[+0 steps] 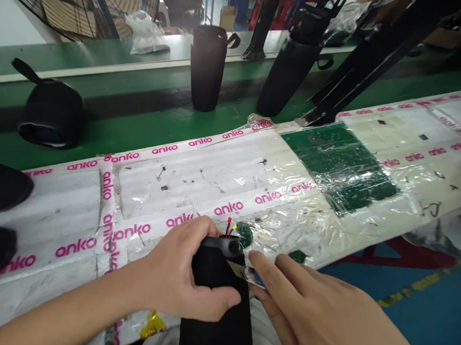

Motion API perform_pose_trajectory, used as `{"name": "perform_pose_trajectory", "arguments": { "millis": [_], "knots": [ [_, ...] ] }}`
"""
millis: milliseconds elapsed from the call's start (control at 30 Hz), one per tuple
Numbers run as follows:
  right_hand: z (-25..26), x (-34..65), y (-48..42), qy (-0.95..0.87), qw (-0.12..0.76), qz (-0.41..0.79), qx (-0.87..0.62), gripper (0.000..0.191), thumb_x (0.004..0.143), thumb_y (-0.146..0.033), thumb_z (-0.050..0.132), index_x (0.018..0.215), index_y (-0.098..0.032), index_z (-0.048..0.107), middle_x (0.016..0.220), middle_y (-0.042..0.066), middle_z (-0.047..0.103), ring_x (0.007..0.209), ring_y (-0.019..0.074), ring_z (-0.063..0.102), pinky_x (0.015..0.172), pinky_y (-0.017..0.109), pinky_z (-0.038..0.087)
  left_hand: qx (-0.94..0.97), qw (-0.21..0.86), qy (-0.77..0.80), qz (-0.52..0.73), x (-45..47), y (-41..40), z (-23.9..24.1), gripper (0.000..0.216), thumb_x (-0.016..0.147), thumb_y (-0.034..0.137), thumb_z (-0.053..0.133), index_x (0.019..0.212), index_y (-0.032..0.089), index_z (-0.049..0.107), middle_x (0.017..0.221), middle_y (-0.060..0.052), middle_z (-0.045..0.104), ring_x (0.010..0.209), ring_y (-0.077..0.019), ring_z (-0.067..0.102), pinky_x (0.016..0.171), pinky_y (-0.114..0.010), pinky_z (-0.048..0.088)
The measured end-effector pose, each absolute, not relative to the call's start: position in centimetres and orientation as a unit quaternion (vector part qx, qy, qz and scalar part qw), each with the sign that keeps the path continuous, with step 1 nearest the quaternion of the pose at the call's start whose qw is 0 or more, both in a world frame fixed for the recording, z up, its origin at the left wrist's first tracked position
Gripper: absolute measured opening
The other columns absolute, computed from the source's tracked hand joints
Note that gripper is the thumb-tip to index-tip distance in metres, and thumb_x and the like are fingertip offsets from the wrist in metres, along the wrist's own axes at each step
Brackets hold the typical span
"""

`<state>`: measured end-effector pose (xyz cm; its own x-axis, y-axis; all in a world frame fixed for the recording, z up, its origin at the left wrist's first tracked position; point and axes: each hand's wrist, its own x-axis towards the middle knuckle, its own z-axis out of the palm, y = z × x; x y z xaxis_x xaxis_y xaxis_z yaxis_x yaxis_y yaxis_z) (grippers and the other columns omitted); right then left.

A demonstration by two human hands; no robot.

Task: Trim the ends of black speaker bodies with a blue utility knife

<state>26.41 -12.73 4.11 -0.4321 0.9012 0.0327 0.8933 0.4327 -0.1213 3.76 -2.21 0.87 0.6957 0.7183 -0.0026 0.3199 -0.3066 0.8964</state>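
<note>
My left hand [182,275] grips the top of a black fabric-covered cylinder [216,302] that stands upright at the near edge of the bench. Red and yellow wires [230,227] stick out of its black plastic rim. My right hand [310,302] is at the cylinder's right side, fingertips pinching a small yellowish and blue piece [247,274] against it. What that piece is cannot be made out.
The bench top [200,184] is wrapped in plastic film with pink "anko" tape. Behind it runs a green conveyor belt [135,121] carrying black cylinders, upright [206,68], leaning [287,71] and lying [51,112]. A fan [90,12] stands at the back left.
</note>
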Motion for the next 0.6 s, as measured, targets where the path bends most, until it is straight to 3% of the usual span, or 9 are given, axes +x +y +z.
{"name": "perform_pose_trajectory", "arguments": {
  "millis": [200,600],
  "knots": [
    [4.30,26.16,-11.85,-0.854,0.015,0.049,-0.518,0.036,0.099,-0.014,0.037,0.134,-0.018,0.047,0.081,0.000,0.064,0.053,0.0180,0.065,0.036,0.030,0.045,0.772,0.502,0.331,0.208,3.85,-2.12,0.81,0.046,0.070,0.049,0.078,0.095,0.022,0.049,0.083,0.000,0.058,0.069,-0.0175,0.051,0.064,-0.034,0.045],
    [4.21,26.17,-11.72,-0.858,0.015,0.050,-0.511,0.041,0.093,-0.014,0.043,0.133,-0.017,0.048,0.080,0.000,0.064,0.054,0.0176,0.066,0.038,0.031,0.046,0.773,0.500,0.336,0.198,3.87,-1.82,1.04,0.045,0.070,0.050,0.077,0.094,0.022,0.051,0.082,0.000,0.061,0.069,-0.0179,0.055,0.063,-0.033,0.046]
  ]
}}
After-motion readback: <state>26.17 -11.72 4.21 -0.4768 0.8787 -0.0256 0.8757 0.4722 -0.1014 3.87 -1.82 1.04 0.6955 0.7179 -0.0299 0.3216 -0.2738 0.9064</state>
